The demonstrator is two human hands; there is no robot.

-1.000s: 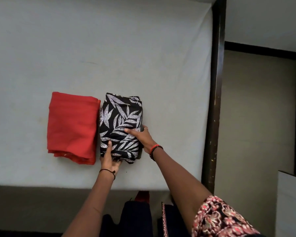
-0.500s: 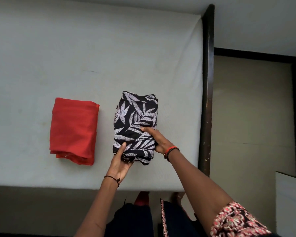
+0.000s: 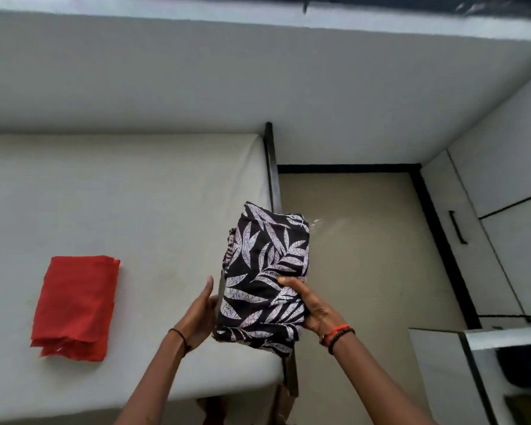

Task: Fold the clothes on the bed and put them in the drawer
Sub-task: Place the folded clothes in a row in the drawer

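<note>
White sheeting covers the bed (image 3: 135,194) that fills the near left of the view. Closest in, the left hand (image 3: 200,315) lies against the left side of a folded black garment with a pale leaf print (image 3: 264,271), thumb straight and pointing up. Its fingers are hidden behind the cloth, so I cannot tell how they grip. The right hand (image 3: 314,308) grips the bundle's right side, thumb pressed on top and fingers wrapped beneath. The garment is held up over the bed's right edge, overlapping the dark bed frame (image 3: 272,167). Well apart to the left, a folded red cloth (image 3: 75,305) lies flat on the sheet. Beyond the frame is beige floor (image 3: 365,256), then a white cabinet (image 3: 472,256) with a black handle (image 3: 457,227), and a pale wall (image 3: 258,87)
</note>
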